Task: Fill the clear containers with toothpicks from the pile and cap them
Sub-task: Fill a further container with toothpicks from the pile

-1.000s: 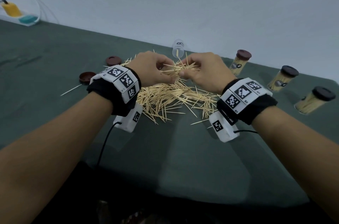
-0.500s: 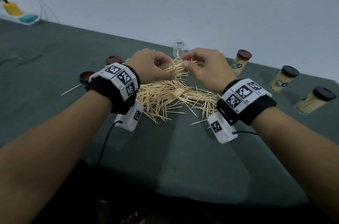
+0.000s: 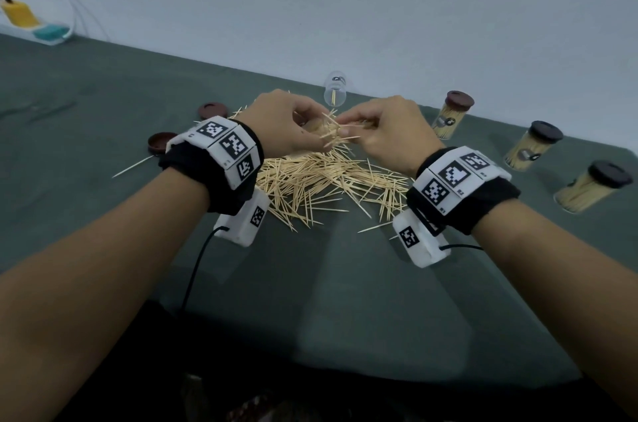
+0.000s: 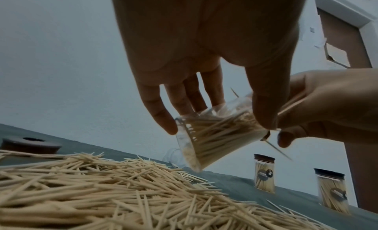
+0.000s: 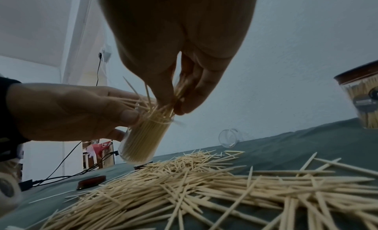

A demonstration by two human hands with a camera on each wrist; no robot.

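My left hand (image 3: 293,128) (image 4: 206,107) grips a clear container (image 4: 214,136) (image 5: 141,141), tilted and nearly full of toothpicks, above the toothpick pile (image 3: 310,180) (image 4: 102,193) (image 5: 204,185). My right hand (image 3: 373,131) (image 5: 180,91) pinches a bunch of toothpicks (image 3: 336,135) (image 5: 161,107) at the container's mouth, several sticking out at angles. A second clear container (image 3: 335,93) (image 5: 229,138) lies on its side behind the pile with a toothpick or two inside. Two brown caps (image 3: 162,142) (image 3: 213,109) lie left of the pile.
Three capped containers full of toothpicks (image 3: 448,117) (image 3: 531,149) (image 3: 590,190) stand along the right of the grey-green table (image 3: 345,300). A stray toothpick (image 3: 133,166) lies by the nearer cap. A yellow and teal object (image 3: 31,24) sits far left by the wall.
Both hands have risen a little from the pile. The right hand has brought its bunch of toothpicks to the mouth of the container that the left hand holds.
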